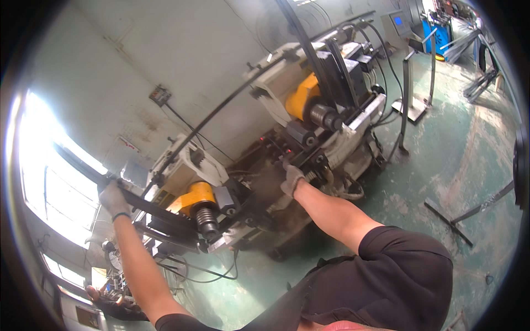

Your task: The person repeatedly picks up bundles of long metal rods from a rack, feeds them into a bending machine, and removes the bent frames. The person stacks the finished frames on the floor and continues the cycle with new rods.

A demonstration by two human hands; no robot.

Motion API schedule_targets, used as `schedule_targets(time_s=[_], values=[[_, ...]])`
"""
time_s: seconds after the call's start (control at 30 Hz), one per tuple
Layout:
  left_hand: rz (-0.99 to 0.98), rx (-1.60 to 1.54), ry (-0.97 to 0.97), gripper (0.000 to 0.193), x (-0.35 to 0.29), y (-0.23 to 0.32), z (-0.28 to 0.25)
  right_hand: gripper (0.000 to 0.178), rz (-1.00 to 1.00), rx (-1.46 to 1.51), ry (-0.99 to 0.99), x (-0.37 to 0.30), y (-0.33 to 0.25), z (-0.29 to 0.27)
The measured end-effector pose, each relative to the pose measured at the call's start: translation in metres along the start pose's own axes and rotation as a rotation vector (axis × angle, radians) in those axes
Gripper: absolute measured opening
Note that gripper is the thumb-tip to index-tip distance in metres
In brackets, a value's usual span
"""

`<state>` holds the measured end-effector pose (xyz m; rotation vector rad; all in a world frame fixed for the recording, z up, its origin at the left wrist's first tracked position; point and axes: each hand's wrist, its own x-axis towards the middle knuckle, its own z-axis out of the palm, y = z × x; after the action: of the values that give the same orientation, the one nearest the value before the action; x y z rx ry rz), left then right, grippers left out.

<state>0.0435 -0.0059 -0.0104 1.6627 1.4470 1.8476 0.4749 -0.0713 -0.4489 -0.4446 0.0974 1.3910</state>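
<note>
Far to the left, my left hand, in a light glove, is closed around a long dark metal bar. The bar slants down to the right into the left head of a machine, beside a yellow housing and a ribbed metal spindle. My right hand, also gloved, is at the machine's middle, against a small control panel with red lights. Its fingers look bent, and their tips are partly hidden at the controls. A second yellow housing with a spindle sits on the right head.
A dark rail runs above both machine heads. Cables hang below the left end. At right, a metal stand rises from the green floor, and an angled metal piece stands nearby. Metal stock lies at the back right.
</note>
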Motion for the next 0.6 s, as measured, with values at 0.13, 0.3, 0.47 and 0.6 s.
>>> schedule_targets(time_s=[0.13, 0.3, 0.47, 0.6], values=[[0.132, -0.063, 0.043, 0.029, -0.053, 0.04, 0.035, 0.028, -0.084, 0.133, 0.136, 0.005, -0.033, -0.013], [-0.017, -0.017, 0.08, 0.042, -0.136, 0.086, -0.057, 0.024, 0.025, 0.162, 0.105, -0.098, -0.014, -0.006], [-0.167, -0.109, 0.029, 0.035, -0.196, 0.07, -0.052, 0.022, 0.081, 0.18, -0.007, -0.153, -0.047, -0.078], [-0.153, -0.351, -0.004, 0.028, -0.231, 0.104, -0.057, 0.03, 0.007, 0.213, -0.138, -0.192, -0.051, -0.138]])
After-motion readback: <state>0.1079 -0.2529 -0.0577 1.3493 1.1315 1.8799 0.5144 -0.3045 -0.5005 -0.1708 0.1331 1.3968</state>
